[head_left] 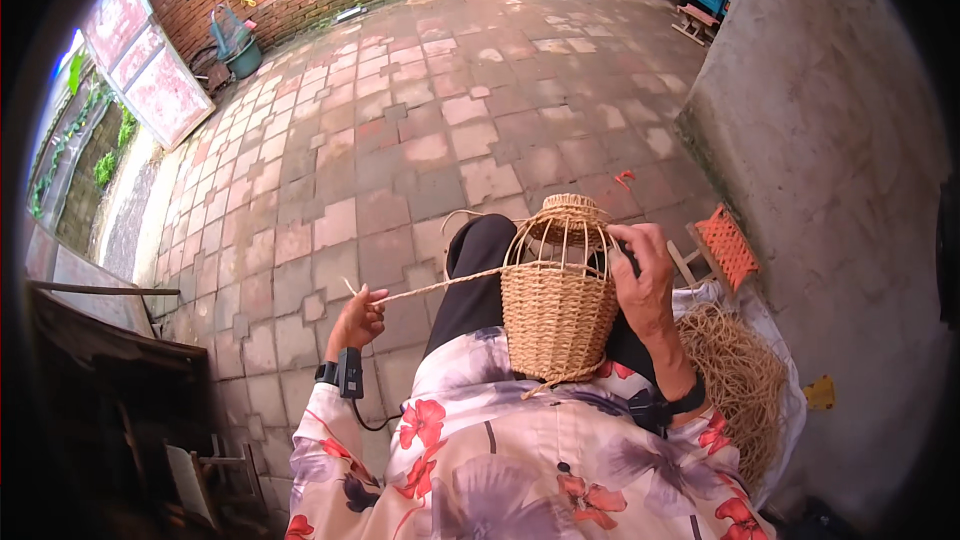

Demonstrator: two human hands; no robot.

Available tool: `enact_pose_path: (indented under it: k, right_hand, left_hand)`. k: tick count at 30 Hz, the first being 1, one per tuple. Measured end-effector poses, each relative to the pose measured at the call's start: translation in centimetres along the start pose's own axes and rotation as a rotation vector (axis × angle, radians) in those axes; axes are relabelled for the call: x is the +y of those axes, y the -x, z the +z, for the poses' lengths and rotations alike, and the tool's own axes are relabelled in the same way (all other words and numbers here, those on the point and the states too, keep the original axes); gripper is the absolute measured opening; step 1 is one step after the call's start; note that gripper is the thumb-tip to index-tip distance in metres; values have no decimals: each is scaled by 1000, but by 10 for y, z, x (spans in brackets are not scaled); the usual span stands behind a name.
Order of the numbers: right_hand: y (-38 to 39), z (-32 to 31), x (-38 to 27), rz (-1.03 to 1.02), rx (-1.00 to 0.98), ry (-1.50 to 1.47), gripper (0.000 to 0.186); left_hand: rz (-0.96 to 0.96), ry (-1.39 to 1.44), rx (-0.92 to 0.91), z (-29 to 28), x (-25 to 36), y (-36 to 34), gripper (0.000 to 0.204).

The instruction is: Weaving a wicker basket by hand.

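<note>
A woven straw basket (558, 325) lies across my lap, its wide base toward me and its narrower woven neck (572, 208) away. Between body and neck, bare upright ribs show with gaps. Out to the left, my left hand (358, 322) pinches a twisted straw cord (440, 286), which runs taut to the basket's upper woven edge. My right hand (645, 275) is at the basket's right side, fingers bent around the ribs near the neck. Its fingertips are partly hidden behind the ribs. A loose strand curves out left of the neck, and a short cord end sticks out at the base.
At my right, a pile of straw cord (730, 370) rests on a white sack (785, 380). A small seat with orange webbing (727, 245) stands beside the grey wall (830, 190). Paving tiles (390, 155) spread ahead, with an orange scrap (624, 178) on them. Dark wooden furniture is at left.
</note>
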State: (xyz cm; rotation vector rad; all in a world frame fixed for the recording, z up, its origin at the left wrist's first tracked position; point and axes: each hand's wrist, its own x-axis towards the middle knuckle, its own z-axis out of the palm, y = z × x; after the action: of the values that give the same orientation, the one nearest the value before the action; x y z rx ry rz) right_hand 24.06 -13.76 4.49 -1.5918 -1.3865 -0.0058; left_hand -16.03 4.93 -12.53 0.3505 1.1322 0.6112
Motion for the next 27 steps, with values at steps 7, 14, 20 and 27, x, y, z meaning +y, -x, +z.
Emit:
enact_pose_path:
  k: [7, 14, 20, 27]
  right_hand:
    - [-4, 5, -15, -119, -111, 83, 23]
    - [-20, 26, -12, 44, -192, 300, 27]
    - [-18, 24, -17, -21, -230, 239, 29]
    - [8, 11, 35, 234, -126, -374, 22]
  left_hand:
    - [-59, -314, -20, 1, 9, 10, 56]
    - [449, -613, -144, 158, -17, 88, 31]
    - [-48, 188, -487, 202, -53, 88, 23]
    - [257, -5, -662, 216, -56, 112, 16]
